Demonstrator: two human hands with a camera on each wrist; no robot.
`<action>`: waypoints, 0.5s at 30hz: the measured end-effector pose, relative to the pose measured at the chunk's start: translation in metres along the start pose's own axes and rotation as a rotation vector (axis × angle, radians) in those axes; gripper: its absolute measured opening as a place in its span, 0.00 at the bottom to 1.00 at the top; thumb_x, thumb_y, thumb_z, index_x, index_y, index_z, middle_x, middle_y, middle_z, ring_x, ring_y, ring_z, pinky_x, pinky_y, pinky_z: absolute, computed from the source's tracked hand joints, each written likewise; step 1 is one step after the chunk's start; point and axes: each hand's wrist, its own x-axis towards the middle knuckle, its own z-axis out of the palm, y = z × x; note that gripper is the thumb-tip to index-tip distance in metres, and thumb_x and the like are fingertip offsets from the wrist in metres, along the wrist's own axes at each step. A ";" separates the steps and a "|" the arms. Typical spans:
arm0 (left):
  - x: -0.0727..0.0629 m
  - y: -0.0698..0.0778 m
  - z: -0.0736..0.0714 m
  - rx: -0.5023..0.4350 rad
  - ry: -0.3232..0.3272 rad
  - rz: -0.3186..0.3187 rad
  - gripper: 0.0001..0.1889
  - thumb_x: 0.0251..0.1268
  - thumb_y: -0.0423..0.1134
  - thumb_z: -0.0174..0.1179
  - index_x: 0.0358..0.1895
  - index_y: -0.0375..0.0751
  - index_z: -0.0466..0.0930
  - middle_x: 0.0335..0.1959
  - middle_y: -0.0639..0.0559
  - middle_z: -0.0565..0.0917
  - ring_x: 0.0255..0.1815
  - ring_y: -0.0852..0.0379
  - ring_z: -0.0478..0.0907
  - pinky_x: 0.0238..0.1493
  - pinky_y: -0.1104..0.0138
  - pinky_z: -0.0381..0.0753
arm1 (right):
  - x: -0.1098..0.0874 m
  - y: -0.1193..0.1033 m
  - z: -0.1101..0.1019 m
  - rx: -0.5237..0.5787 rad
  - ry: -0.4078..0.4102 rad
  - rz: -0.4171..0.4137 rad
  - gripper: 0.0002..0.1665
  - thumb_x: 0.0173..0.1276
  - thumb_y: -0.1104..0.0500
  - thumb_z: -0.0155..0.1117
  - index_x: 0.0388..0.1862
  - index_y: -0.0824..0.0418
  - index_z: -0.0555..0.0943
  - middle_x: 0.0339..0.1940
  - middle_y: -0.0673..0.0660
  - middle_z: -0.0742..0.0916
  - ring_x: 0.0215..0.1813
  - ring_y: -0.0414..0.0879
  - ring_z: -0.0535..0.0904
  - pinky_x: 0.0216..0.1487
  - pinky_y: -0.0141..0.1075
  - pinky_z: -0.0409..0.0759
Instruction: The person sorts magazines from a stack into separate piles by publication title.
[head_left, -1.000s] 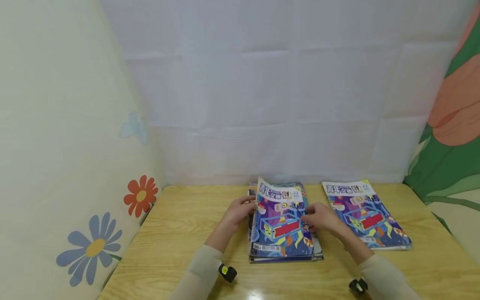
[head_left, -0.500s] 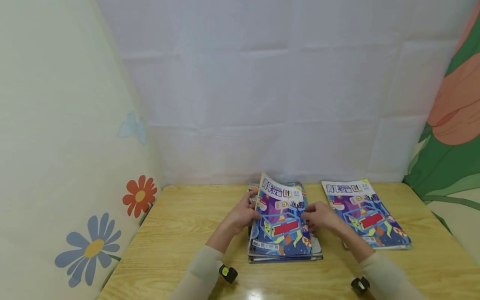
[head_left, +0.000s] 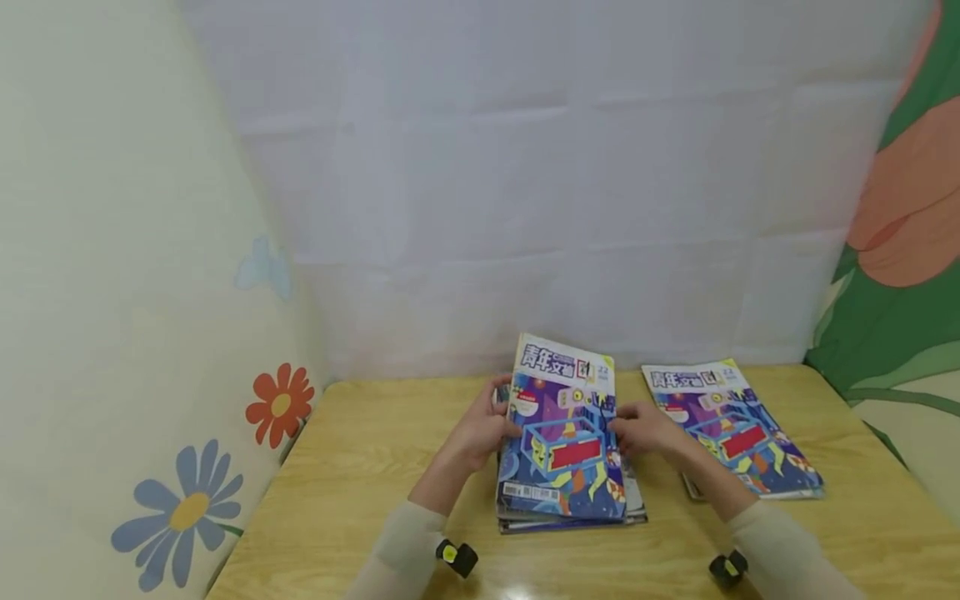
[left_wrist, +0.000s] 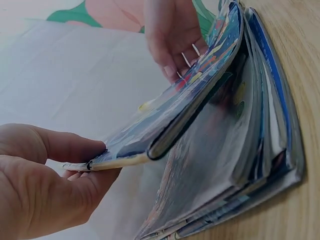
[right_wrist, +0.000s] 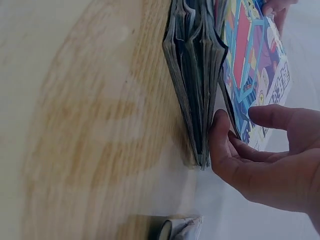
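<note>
In the head view a magazine (head_left: 566, 425) with a blue-purple cover and red panel lies slanted over a stack of magazines (head_left: 633, 504). Its far end is raised off the stack, its near end low on it. My left hand (head_left: 480, 429) pinches its left side, thumb on the cover and fingers beneath, as the left wrist view shows with the spine (left_wrist: 122, 162) facing out. At the opposite side my right hand (head_left: 647, 429) holds the right edge, thumb over the cover (right_wrist: 255, 60) and fingers underneath, close beside the stack's page edges (right_wrist: 197, 95).
Another pile of magazines (head_left: 738, 429) with the same cover on top lies to the right, partly behind my right forearm. The wooden table (head_left: 360, 467) meets a white cloth (head_left: 465, 208) at the back. Painted walls stand on both sides.
The magazine's far end has risen from a curled left corner to a whole raised edge, now covering the stack behind it. My left hand has gone from its side to a grip around it.
</note>
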 end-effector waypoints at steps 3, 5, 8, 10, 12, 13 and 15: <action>0.001 0.000 0.002 -0.020 0.001 0.000 0.44 0.54 0.12 0.53 0.74 0.47 0.54 0.60 0.32 0.79 0.47 0.42 0.83 0.44 0.54 0.83 | -0.002 0.002 -0.006 0.050 -0.004 -0.004 0.26 0.73 0.62 0.61 0.61 0.81 0.73 0.38 0.63 0.86 0.37 0.52 0.84 0.41 0.44 0.86; 0.002 0.000 0.004 -0.045 0.000 0.002 0.45 0.54 0.12 0.53 0.75 0.46 0.53 0.62 0.32 0.78 0.48 0.41 0.83 0.45 0.52 0.83 | -0.004 0.003 -0.010 0.089 -0.016 -0.012 0.30 0.73 0.61 0.61 0.64 0.82 0.69 0.42 0.65 0.86 0.42 0.54 0.85 0.45 0.46 0.85; 0.006 -0.001 0.006 -0.082 -0.005 0.003 0.45 0.54 0.12 0.52 0.75 0.45 0.52 0.62 0.30 0.77 0.49 0.40 0.82 0.46 0.51 0.83 | -0.009 0.003 -0.016 0.175 -0.038 -0.022 0.34 0.74 0.62 0.60 0.69 0.83 0.63 0.48 0.69 0.86 0.49 0.59 0.85 0.51 0.49 0.84; 0.008 -0.002 0.007 -0.098 -0.012 0.015 0.45 0.53 0.12 0.52 0.75 0.44 0.52 0.60 0.29 0.77 0.49 0.40 0.82 0.45 0.52 0.83 | -0.012 0.002 -0.020 0.222 -0.057 -0.037 0.36 0.75 0.62 0.59 0.71 0.82 0.60 0.51 0.72 0.84 0.51 0.62 0.84 0.53 0.51 0.83; 0.012 -0.004 0.009 -0.121 -0.020 0.026 0.46 0.52 0.12 0.52 0.75 0.44 0.51 0.58 0.28 0.78 0.48 0.41 0.82 0.44 0.53 0.84 | -0.014 0.002 -0.024 0.266 -0.062 -0.038 0.37 0.75 0.63 0.59 0.73 0.81 0.58 0.53 0.73 0.84 0.52 0.62 0.84 0.55 0.51 0.82; 0.014 -0.005 0.011 -0.134 -0.023 0.032 0.45 0.52 0.11 0.52 0.75 0.43 0.51 0.57 0.28 0.79 0.47 0.41 0.82 0.43 0.54 0.84 | -0.014 0.002 -0.026 0.293 -0.059 -0.031 0.38 0.75 0.63 0.59 0.74 0.80 0.57 0.53 0.72 0.84 0.52 0.61 0.84 0.55 0.50 0.82; 0.018 -0.006 0.014 -0.172 -0.034 0.043 0.45 0.51 0.11 0.52 0.74 0.42 0.50 0.54 0.30 0.79 0.46 0.43 0.83 0.42 0.56 0.84 | -0.014 0.004 -0.031 0.340 -0.050 -0.016 0.39 0.74 0.63 0.60 0.76 0.79 0.56 0.53 0.70 0.85 0.51 0.59 0.85 0.55 0.49 0.82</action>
